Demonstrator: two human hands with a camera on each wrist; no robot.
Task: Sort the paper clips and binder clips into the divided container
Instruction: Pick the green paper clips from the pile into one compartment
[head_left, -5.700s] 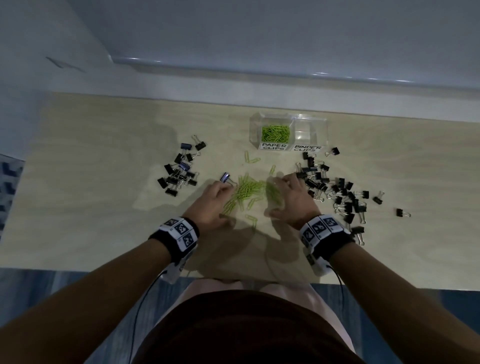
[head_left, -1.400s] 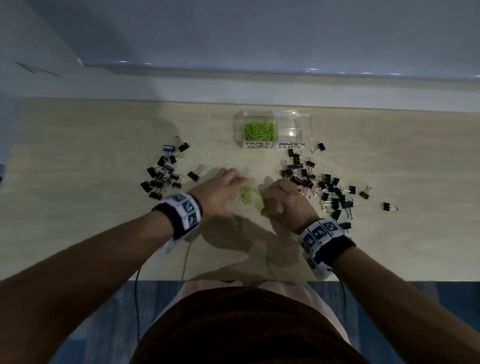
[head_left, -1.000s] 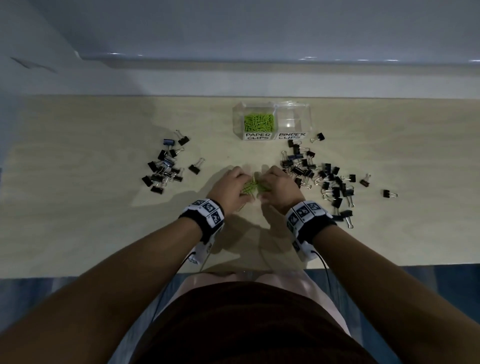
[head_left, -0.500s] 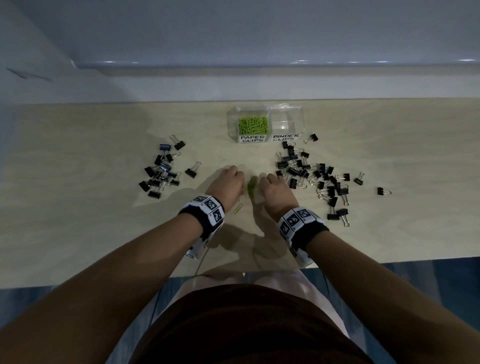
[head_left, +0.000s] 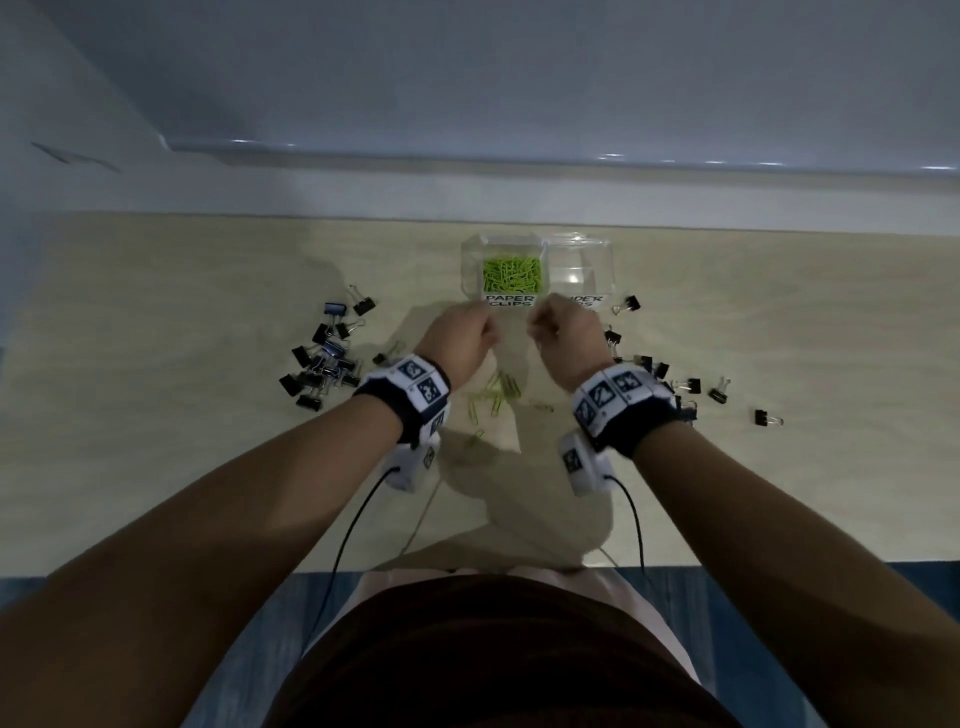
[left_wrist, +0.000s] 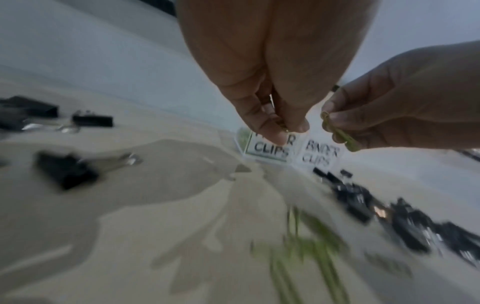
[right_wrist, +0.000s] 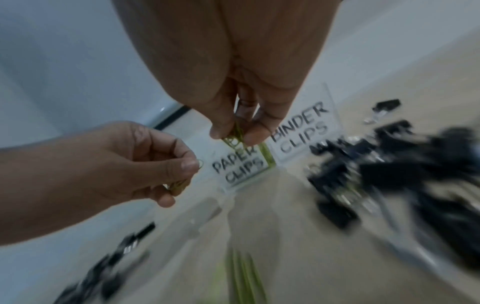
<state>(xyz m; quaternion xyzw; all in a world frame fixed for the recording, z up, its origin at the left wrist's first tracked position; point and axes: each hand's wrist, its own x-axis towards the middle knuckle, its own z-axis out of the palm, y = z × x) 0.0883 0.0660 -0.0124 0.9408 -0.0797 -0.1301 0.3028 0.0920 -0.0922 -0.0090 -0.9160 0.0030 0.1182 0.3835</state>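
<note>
Pinching green paper clips (right_wrist: 235, 136), long axes pointing down: both hands, left (head_left: 460, 335) and right (head_left: 563, 332).

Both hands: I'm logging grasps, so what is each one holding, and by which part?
Each pinches a small bunch of green wire paper clips: left hand between thumb and fingers, right hand likewise. Which part of the clips, blur hides.

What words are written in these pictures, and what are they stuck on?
"PAPER CLIPS": label on the front of the divided container, on the section with green paper clips.
"BINDER CLIPS": label on the empty section beside it.
Wristbands: black-and-white square patterns, no words I can read.
</note>
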